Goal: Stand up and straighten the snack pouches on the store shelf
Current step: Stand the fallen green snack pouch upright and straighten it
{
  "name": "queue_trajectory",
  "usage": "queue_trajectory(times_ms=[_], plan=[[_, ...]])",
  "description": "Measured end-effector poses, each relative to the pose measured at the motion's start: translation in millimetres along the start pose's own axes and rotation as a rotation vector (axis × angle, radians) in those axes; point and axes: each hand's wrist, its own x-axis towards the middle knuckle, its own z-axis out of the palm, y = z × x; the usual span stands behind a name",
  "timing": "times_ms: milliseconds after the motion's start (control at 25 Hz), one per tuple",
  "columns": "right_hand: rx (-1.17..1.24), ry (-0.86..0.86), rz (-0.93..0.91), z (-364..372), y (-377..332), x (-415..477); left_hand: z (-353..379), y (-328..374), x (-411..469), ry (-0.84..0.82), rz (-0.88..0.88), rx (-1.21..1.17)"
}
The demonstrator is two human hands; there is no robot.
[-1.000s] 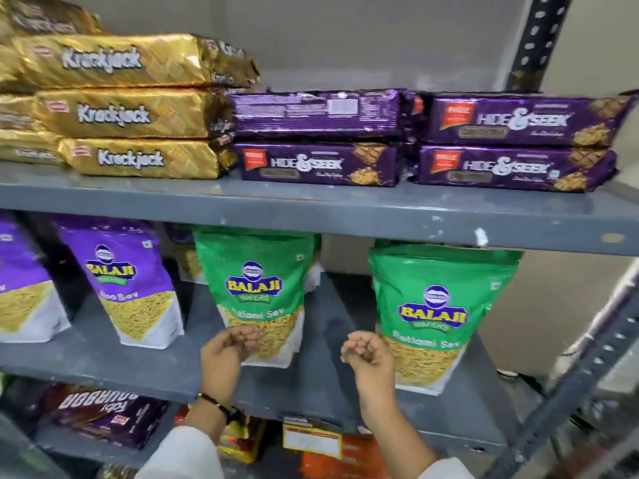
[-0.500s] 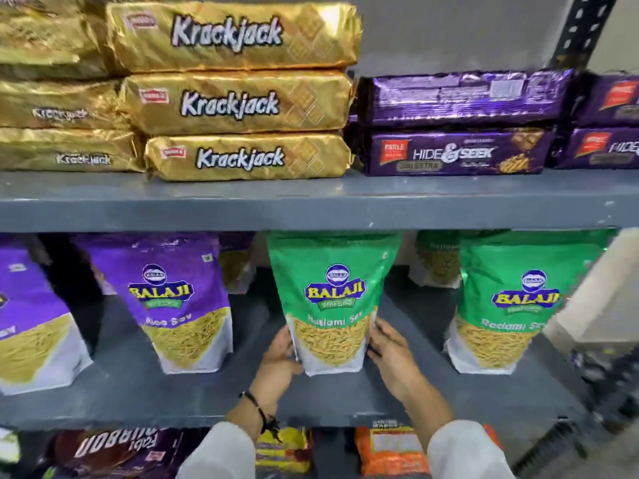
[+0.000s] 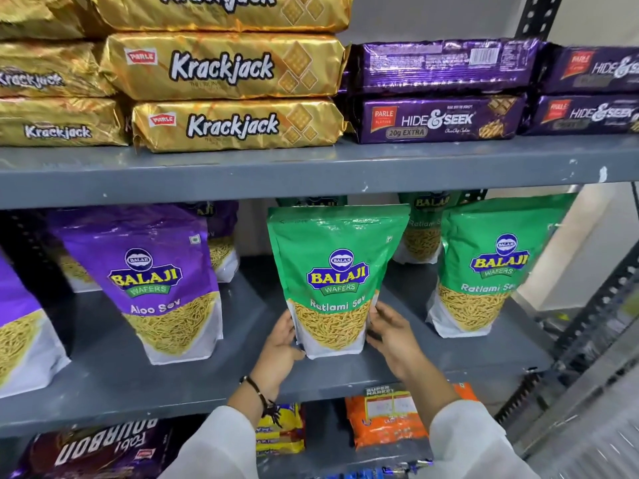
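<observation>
A green Ratlami Sev pouch (image 3: 334,271) stands upright in the middle of the grey middle shelf (image 3: 242,382). My left hand (image 3: 278,347) presses its lower left side and my right hand (image 3: 394,335) its lower right side, so both hands hold it. Another green pouch (image 3: 494,267) stands to the right, with more green pouches behind. A purple Aloo Sev pouch (image 3: 159,281) stands to the left, and a second purple pouch (image 3: 20,326) is cut off at the left edge.
Gold Krackjack packs (image 3: 224,67) and purple Hide & Seek packs (image 3: 439,119) are stacked on the upper shelf. Below are a Bourbon pack (image 3: 100,451), yellow packs (image 3: 280,430) and an orange pack (image 3: 387,420). A perforated metal upright (image 3: 587,326) runs along the right.
Both hands went from loosely curled in front of the shelf to the sides of the middle green pouch. The view has shifted left and closer.
</observation>
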Motion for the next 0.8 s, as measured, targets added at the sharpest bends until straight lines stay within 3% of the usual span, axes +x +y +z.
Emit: queue_trajectory(times_ms=[800], plan=[[0.070, 0.029, -0.028, 15.4, 3.2, -8.0, -9.2, 1.3, 1.2, 0.013, -0.047, -0.005]])
